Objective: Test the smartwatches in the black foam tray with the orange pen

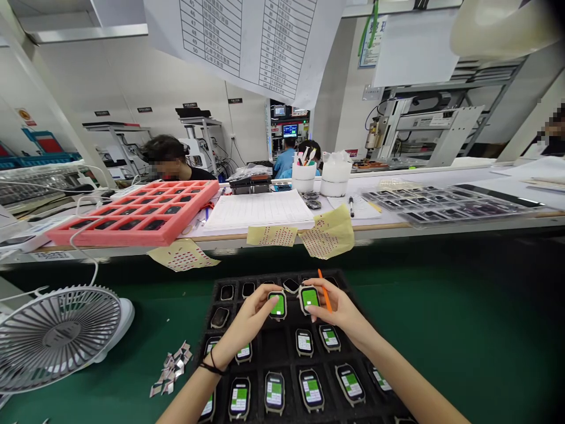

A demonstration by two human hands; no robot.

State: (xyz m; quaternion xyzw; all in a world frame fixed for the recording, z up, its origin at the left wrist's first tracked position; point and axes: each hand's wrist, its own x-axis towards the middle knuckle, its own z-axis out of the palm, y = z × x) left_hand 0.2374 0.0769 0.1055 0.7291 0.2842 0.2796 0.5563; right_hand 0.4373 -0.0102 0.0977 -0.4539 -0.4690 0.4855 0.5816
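Observation:
My left hand (255, 315) is closed on a smartwatch case (278, 305) with a green screen, thumb on its glass. In my right hand (333, 303) is a second green-screened smartwatch case (309, 298), held by its edges. An orange stick (325, 290) also lies between the fingers of that hand. Both watches are above a black foam tray (273, 348), which has rows of pockets. Several strapless watches sit in it, such as one with a lit green-and-white screen (311, 388) and a dark one (219, 318). My hands and forearms hide some pockets.
A white fan (62, 335) stands at the left, near a scatter of small silvery pieces (171, 368) on the green mat (450, 330). On the shelf are a pink foam tray (128, 237), papers (260, 211) and clear trays (441, 203). Co-workers (170, 159) sit beyond; a printed sheet (247, 44) hangs overhead.

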